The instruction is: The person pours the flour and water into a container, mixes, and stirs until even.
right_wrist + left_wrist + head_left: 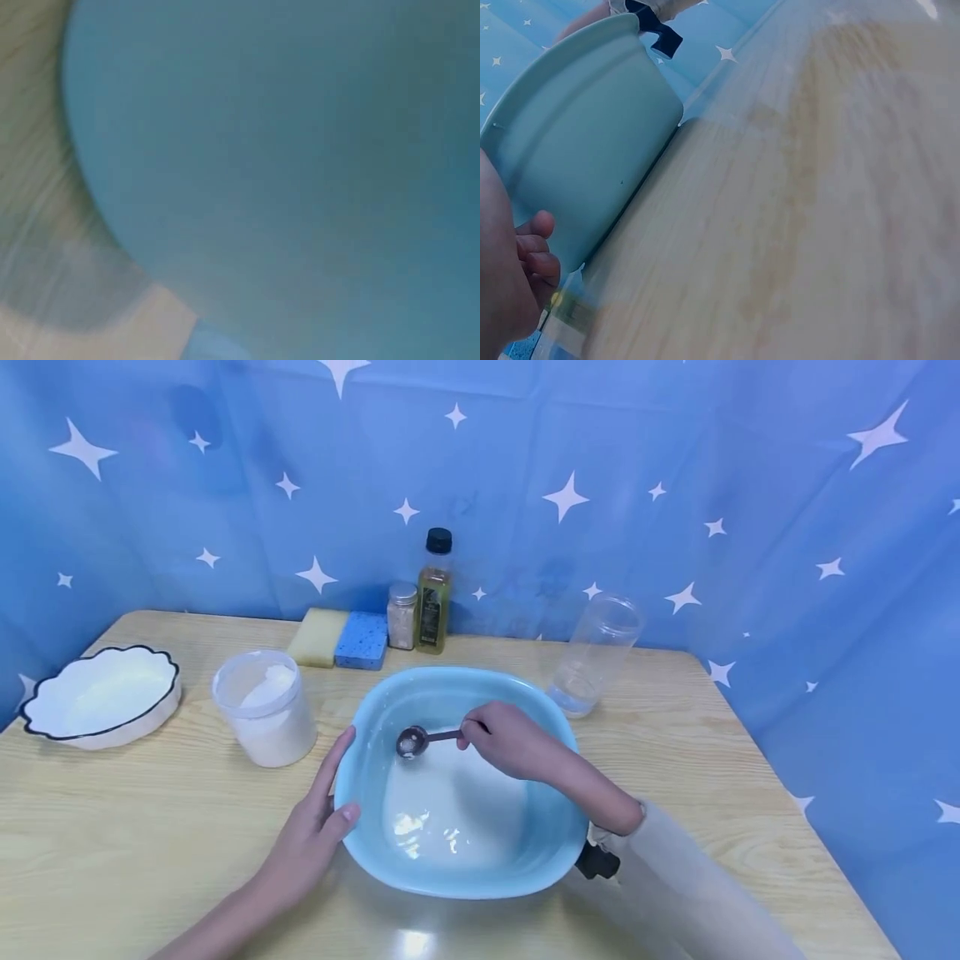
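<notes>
A light-blue basin stands in the middle of the table, with shiny liquid over its pale bottom. My left hand holds its left side, thumb at the rim and index finger spread along the edge. In the left wrist view the other fingers bend against the outer wall. My right hand reaches over the basin and pinches the handle of a dark measuring spoon. The spoon's round bowl, with a little whitish matter in it, is over the basin's left inner side. Blue basin wall fills most of the right wrist view.
Left of the basin are an uncovered jar of white powder and a scalloped white dish. Behind are a yellow sponge, a blue sponge, a shaker jar and an oil bottle. A tall clear container stands back right.
</notes>
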`<state>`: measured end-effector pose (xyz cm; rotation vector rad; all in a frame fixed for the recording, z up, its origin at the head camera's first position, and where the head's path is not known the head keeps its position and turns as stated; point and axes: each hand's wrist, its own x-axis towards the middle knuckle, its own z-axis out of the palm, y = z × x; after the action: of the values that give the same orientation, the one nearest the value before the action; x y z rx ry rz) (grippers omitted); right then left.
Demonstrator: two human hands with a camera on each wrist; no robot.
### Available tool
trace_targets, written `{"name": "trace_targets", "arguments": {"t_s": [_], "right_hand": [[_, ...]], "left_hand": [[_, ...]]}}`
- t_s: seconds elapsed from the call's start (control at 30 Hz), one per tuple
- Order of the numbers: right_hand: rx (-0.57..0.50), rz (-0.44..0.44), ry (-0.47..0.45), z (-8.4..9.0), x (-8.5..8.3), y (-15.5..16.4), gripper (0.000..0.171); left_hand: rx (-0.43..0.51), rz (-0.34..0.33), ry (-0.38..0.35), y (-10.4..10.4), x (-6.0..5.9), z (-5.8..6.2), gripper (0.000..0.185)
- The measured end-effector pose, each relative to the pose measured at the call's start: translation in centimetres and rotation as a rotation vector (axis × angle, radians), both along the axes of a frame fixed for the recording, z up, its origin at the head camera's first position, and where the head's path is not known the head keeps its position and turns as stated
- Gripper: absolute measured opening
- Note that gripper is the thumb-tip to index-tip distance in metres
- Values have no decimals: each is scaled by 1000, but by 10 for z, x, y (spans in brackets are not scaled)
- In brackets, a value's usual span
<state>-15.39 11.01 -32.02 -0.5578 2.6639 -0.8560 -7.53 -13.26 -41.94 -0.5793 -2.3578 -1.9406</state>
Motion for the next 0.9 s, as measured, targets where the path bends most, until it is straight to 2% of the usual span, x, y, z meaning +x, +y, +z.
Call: {"name": "trace_targets", "arguments": {"t_s": [0.1, 0.3, 0.43, 0.53, 0.67, 0.77, 0.9], "right_hand": [[-2, 3, 9, 1, 1, -1, 34], [81, 95, 23, -4, 3, 4, 33], [79, 89, 11, 0, 7, 13, 33], [92, 167, -15, 2, 11, 19, 32], [119, 260, -109, 6, 15, 30, 29], [149, 212, -121, 15, 13, 44, 27], [146, 91, 2, 22, 4, 53, 23]], "left_hand": [[14, -10, 2, -1, 1, -1, 68], [21, -13, 3, -1, 1, -2, 69], [0, 1, 10, -1, 1, -3, 68], [-5, 6, 8, -1, 2, -2, 67], [-4, -4, 7, -1, 2, -3, 68], [-7, -8, 6, -1, 2, -3, 67], [-4, -1, -4, 0, 1, -2, 67]]}}
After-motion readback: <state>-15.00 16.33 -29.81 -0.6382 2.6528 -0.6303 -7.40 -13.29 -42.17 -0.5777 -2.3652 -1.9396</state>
